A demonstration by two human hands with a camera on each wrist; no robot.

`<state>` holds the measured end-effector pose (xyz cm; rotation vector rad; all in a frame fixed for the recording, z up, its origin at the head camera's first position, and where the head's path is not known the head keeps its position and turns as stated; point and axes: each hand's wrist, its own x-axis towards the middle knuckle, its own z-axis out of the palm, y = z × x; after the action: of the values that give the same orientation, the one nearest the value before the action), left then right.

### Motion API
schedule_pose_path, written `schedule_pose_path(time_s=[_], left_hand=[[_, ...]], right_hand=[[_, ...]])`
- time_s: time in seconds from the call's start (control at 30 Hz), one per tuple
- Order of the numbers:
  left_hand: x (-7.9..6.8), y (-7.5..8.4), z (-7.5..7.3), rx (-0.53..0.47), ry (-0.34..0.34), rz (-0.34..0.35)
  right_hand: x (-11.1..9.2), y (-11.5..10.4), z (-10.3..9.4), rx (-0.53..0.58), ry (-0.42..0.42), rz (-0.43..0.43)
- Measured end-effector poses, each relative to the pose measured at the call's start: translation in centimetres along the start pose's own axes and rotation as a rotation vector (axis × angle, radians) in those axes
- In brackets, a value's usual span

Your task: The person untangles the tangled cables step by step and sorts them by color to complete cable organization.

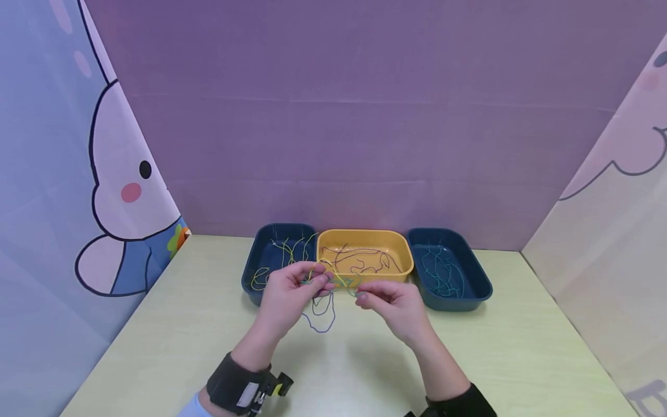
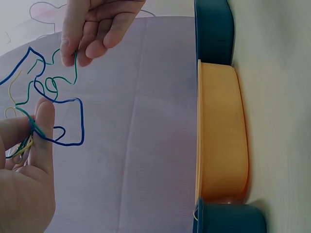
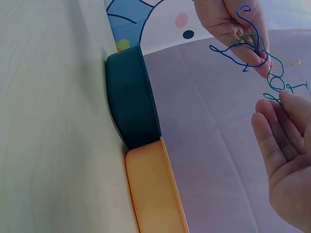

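Observation:
In the head view my left hand [image 1: 289, 292] pinches a tangle of thin, kinked strings between thumb and fingers, above the table in front of the trays. A blue string [image 2: 82, 121] loops out of this hand in the left wrist view. With it are a green string [image 2: 76, 73] and a yellow string [image 2: 11, 92]. To the right, my right hand [image 1: 398, 307] pinches the green string between thumb and forefinger, and the green stretches in loose curls between both hands. Where the strings cross inside the left fingers is hidden.
A dark blue tray [image 1: 246, 284] at the left holds yellow strings [image 1: 286, 249]. Beside it, a yellow-orange tray [image 1: 365, 233] contains dark purplish strings [image 1: 359, 252]. The right-hand dark blue tray [image 1: 482, 292] has blue-green strings [image 1: 443, 272] in it. A purple cloth [image 1: 365, 127] hangs behind.

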<state>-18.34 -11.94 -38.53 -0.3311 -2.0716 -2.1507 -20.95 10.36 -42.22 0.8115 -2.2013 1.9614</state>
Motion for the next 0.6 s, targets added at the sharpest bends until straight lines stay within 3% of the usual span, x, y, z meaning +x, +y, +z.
schedule_pose_path(time_s=[0.23,0.6], left_hand=[[0.7,-1.6,-0.6,-0.023,0.007,0.018],[1.1,-1.7,-2.4,-0.025,0.070,0.070]], right_hand=[[-0.3,-3.0,-0.9,-0.040,0.051,0.057],[-0.4,-0.6,-5.7,0.002,0.136,0.068]])
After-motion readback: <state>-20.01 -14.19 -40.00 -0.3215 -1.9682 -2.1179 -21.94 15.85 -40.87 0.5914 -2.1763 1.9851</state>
